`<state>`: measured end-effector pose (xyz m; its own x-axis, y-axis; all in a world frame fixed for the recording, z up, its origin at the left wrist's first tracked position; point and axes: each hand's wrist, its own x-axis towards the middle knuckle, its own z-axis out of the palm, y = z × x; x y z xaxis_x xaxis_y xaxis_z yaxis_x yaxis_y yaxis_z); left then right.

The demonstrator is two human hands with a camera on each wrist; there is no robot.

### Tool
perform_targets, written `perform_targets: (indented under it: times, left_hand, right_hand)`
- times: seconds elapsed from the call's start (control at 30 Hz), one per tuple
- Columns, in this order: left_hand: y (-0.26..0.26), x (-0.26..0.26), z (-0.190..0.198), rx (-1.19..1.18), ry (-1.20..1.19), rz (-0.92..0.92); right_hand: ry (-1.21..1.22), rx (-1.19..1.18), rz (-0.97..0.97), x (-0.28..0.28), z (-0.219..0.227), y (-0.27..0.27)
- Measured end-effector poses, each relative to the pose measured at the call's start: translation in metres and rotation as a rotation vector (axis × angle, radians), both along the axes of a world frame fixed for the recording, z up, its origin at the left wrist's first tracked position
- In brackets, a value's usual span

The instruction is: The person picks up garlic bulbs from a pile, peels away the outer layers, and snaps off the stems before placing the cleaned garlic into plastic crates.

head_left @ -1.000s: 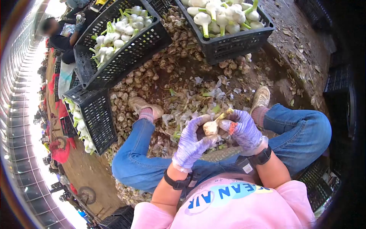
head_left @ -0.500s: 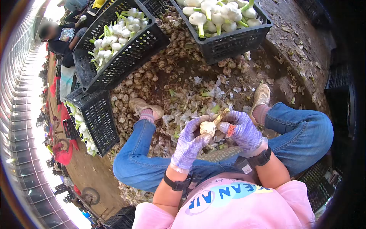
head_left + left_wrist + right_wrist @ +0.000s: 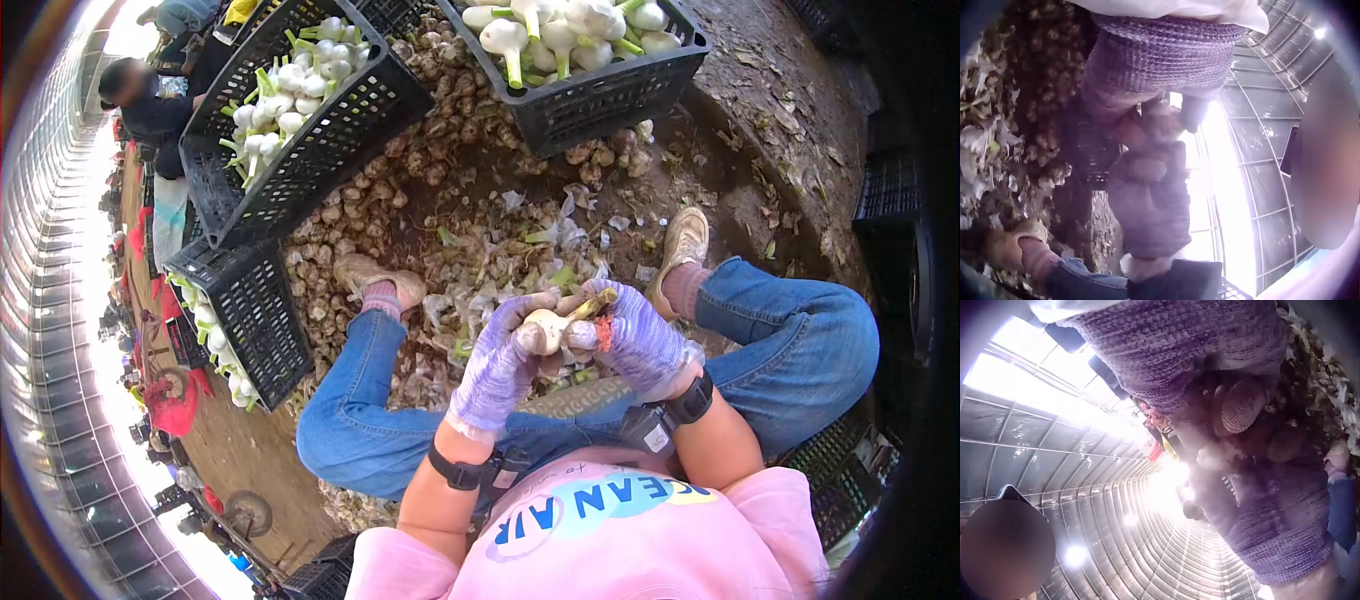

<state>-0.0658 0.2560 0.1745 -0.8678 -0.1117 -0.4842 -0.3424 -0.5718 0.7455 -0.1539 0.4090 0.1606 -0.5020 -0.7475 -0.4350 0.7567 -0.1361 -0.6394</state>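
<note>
Between both gloved hands is one garlic bulb (image 3: 549, 326) with a stem (image 3: 594, 303) pointing up and right in the head view. The left hand (image 3: 497, 359) curls round the bulb, its thumb on the near side. The right hand (image 3: 640, 340) pinches at the stem's base, with orange-red material on its thumb area. In the left wrist view, the left hand (image 3: 1157, 69) and the right hand (image 3: 1150, 200) meet at the bulb, mostly covered by fingers. The right wrist view shows the right hand (image 3: 1191, 356) and left hand (image 3: 1266, 506) close together, the bulb dim between them.
Black crates (image 3: 330, 158) of white trimmed garlic stand at the upper left, with another crate (image 3: 610, 98) at the top. Untrimmed bulbs (image 3: 325, 245) and loose peelings (image 3: 480, 265) cover the ground between the shoes. Another person (image 3: 150, 112) sits at the far left.
The bulb has turned in the hands and shows a paler, smoother surface. The stem has tilted lower to the right. The other person's arm has lowered.
</note>
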Motion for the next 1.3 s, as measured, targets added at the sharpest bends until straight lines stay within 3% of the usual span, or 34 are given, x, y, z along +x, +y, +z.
perform_targets:
  times: [0.13,0.2,0.23,0.33,0.4,0.47,0.57,0.6,0.67,0.73,0.8,0.87,0.93,1.0,1.07,1.1,1.13,1.2,1.3]
  left_hand:
    - [-0.004,0.004,-0.008,-0.019,-0.102,0.021]
    - [-0.01,0.007,-0.017,0.114,-0.245,0.04]
    - [-0.011,0.006,-0.016,0.113,-0.243,0.041]
    - [-0.008,0.005,-0.013,-0.004,-0.044,-0.011]
    - [0.002,0.002,-0.005,-0.467,0.073,0.056]
    - [0.001,0.002,0.007,-0.449,0.066,0.037]
    - [-0.008,0.006,0.005,0.06,-0.139,-0.031]
    - [-0.007,0.008,0.002,0.058,-0.137,-0.032]
    - [-0.005,0.01,-0.007,0.315,-0.185,-0.003]
    - [-0.003,0.005,-0.004,0.3,-0.219,0.04]
    - [-0.01,0.004,-0.004,0.265,-0.263,-0.144]
    - [-0.011,0.008,-0.003,0.214,-0.307,-0.193]
    - [-0.011,0.005,0.005,0.028,-0.307,-0.096]
    - [-0.015,0.006,0.003,0.052,-0.22,-0.096]
    - [-0.011,0.006,0.01,-0.012,-0.045,0.14]
    - [-0.015,0.007,0.012,0.063,-0.042,0.126]
    - [-0.014,0.006,0.013,0.062,-0.04,0.128]
    - [-0.009,0.003,0.013,-0.129,0.059,0.152]
    - [-0.004,0.004,0.016,-0.302,0.088,0.129]
  right_hand:
    - [-0.027,0.046,0.046,0.003,-0.003,-0.002]
    - [0.201,0.096,-0.041,0.011,-0.017,-0.006]
    - [0.203,0.095,-0.041,0.013,-0.019,-0.008]
    - [0.158,0.085,-0.146,0.015,-0.017,-0.012]
    - [-0.026,0.144,-0.165,0.013,-0.007,-0.014]
    - [0.024,0.119,-0.129,0.013,-0.013,-0.011]
    - [0.093,0.091,-0.149,0.006,-0.005,-0.01]
    - [0.116,0.082,-0.202,0.003,-0.001,-0.011]
    - [0.205,0.129,-0.187,0.0,-0.015,-0.01]
    - [0.377,0.119,-0.269,0.001,-0.011,-0.01]
    - [0.321,0.148,-0.294,-0.003,-0.011,-0.008]
    - [0.463,0.165,-0.716,-0.015,0.005,-0.007]
    - [0.504,-0.001,-0.787,-0.024,0.006,0.01]
    - [0.382,0.079,-0.767,-0.026,0.003,0.015]
    - [0.455,0.013,-0.398,-0.021,-0.005,0.012]
    - [0.588,0.115,-0.251,-0.013,-0.005,0.008]
    - [0.34,0.09,-0.181,-0.004,0.006,0.004]
    - [0.177,0.046,-0.126,0.007,0.007,-0.001]
    - [0.194,0.036,-0.168,0.016,0.001,-0.01]
